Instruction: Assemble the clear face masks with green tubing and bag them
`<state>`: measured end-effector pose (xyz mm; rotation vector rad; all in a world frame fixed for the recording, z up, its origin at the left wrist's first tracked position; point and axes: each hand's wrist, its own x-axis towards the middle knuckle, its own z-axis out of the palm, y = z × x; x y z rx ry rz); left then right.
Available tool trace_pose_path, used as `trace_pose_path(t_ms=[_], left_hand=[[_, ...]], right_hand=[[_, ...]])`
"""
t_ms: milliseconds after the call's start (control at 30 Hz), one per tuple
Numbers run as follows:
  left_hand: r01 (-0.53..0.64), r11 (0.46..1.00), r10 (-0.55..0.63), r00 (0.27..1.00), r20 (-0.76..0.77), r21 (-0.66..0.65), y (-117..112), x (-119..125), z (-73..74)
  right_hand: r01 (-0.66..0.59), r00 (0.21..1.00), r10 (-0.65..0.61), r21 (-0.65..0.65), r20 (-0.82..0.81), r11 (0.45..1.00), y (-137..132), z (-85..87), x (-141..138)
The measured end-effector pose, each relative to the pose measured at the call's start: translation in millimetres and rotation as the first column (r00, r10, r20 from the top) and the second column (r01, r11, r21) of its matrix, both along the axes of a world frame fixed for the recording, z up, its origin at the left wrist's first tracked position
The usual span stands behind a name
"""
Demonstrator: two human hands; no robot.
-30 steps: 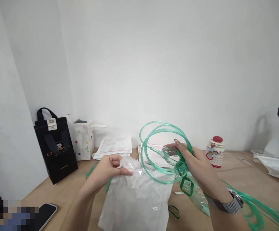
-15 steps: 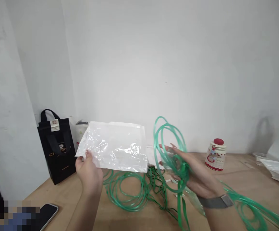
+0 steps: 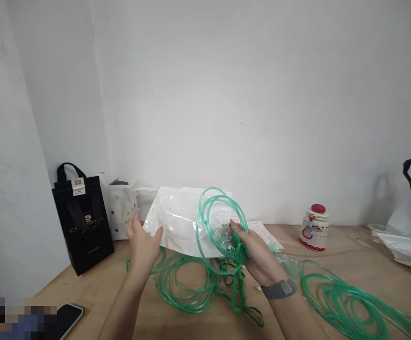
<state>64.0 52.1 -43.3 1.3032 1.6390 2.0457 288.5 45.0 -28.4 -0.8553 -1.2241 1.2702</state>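
Observation:
At its left end, a white, glossy plastic pouch (image 3: 180, 219) is gripped between the thumb and fingers of my left hand (image 3: 143, 241). My right hand (image 3: 256, 250) is closed on a coil of clear green tubing (image 3: 202, 222) with a green elastic strap (image 3: 239, 295) hanging below. Clear parts show by the right fingertips, too small to name. The coil hangs in front of the pouch's right half and covers some of it. Below both hands, another green tubing coil (image 3: 187, 309) lies on the table beside tangled green straps.
More green tubing (image 3: 354, 302) is on the wooden table (image 3: 170, 328) at right. A red-topped jar (image 3: 314, 229) stands behind it. At left are a black bag (image 3: 85, 245), a dotted white bag (image 3: 118, 208) and a phone (image 3: 71, 316). White plastic packaging (image 3: 403, 248) lies far right.
My right hand has carried the tubing coil left, in front of the pouch. My left hand and the pouch have shifted right, and the pouch now looks shorter and bent.

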Motion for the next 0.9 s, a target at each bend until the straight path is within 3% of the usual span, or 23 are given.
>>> trace_pose_path(t_ms=[100,167,200,300,367,400,467,567,633,733,833,900], left_hand=[[-0.038,0.999,0.050,0.908,-0.417,0.036,-8,0,3.5],[0.094,0.996,-0.072,0.782,-0.619,0.004,-15,2,5.6],[0.184,0.982,-0.173,0.752,-0.636,-0.049,-18,3,6.9],[0.425,0.864,-0.504,0.717,-0.482,-0.271,-26,9,13.1],[0.511,0.777,-0.624,0.702,-0.343,-0.367,-32,12,18.8],[0.521,0.765,-0.634,0.713,-0.300,-0.379,-34,13,21.8],[0.499,0.799,-0.583,0.780,-0.229,-0.334,-40,13,27.6],[0.458,0.858,-0.482,0.874,-0.058,-0.234,-53,8,35.9],[0.450,0.867,-0.451,0.891,0.048,-0.215,-62,5,41.2],[0.443,0.858,-0.433,0.896,0.099,-0.260,-71,7,47.7],[0.410,0.848,-0.432,0.902,0.011,-0.336,-69,15,49.7],[0.417,0.826,-0.465,0.884,-0.040,-0.380,-66,21,48.4]], right_hand=[[-0.008,0.992,-0.005,0.105,0.124,0.994,0,1.9,3],[-0.062,0.975,0.027,0.153,0.220,0.986,-3,3.2,3],[-0.096,0.959,0.041,0.184,0.281,0.978,-5,3.8,3],[-0.206,0.878,0.053,0.277,0.476,0.938,-12,6.0,-1],[-0.262,0.847,0.063,0.311,0.528,0.914,-18,9.3,-2],[-0.262,0.856,0.069,0.316,0.513,0.912,-20,11.8,-1],[-0.187,0.903,0.019,0.352,0.430,0.917,-26,18.2,4],[0.044,0.942,-0.173,0.406,0.287,0.913,-36,28.7,19],[0.178,0.937,-0.285,0.426,0.201,0.887,-43,34.4,32],[0.354,0.888,-0.447,0.465,0.105,0.812,-54,40.6,44],[0.493,0.789,-0.609,0.512,0.076,0.703,-63,43.9,44],[0.526,0.763,-0.644,0.520,0.061,0.673,-66,43.7,41]])
